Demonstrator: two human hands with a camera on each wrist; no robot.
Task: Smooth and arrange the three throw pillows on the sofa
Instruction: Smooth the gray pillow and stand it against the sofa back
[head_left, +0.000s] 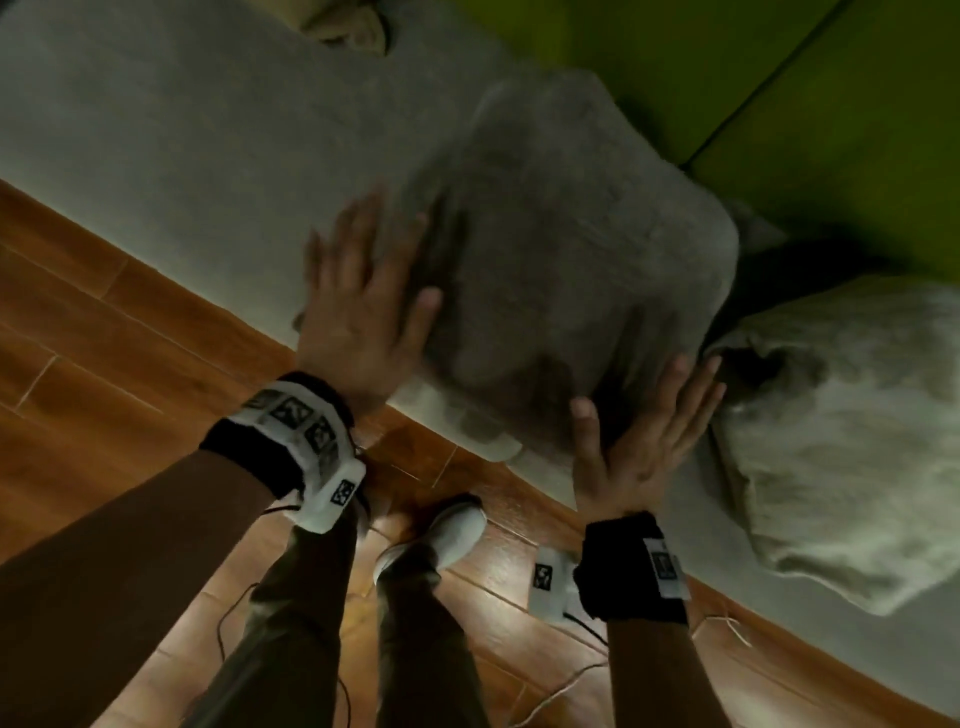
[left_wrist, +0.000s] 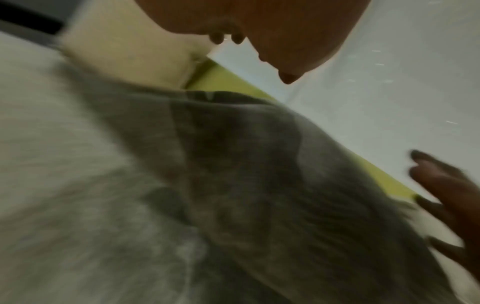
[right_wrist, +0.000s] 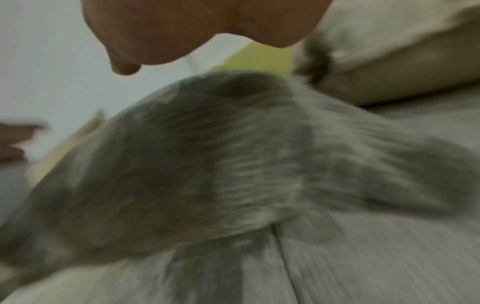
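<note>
A grey furry throw pillow (head_left: 571, 249) lies on the pale sofa seat (head_left: 182, 130), leaning toward the green backrest (head_left: 779, 78). My left hand (head_left: 363, 291) is flat with spread fingers at the pillow's left side. My right hand (head_left: 644, 431) is flat with straight fingers at its near right corner. Both wrist views show the same grey pillow (left_wrist: 259, 185) (right_wrist: 182, 174) below the palm, blurred. A cream furry pillow (head_left: 852, 441) lies to the right, beside the grey one. A third beige pillow (head_left: 348, 23) peeks in at the top edge.
The wooden floor (head_left: 104, 338) runs along the sofa's front edge. My legs and a white shoe (head_left: 441, 540) stand close to the sofa. Thin cables (head_left: 561, 686) trail on the floor near my feet. The sofa seat stretches to the left of the grey pillow.
</note>
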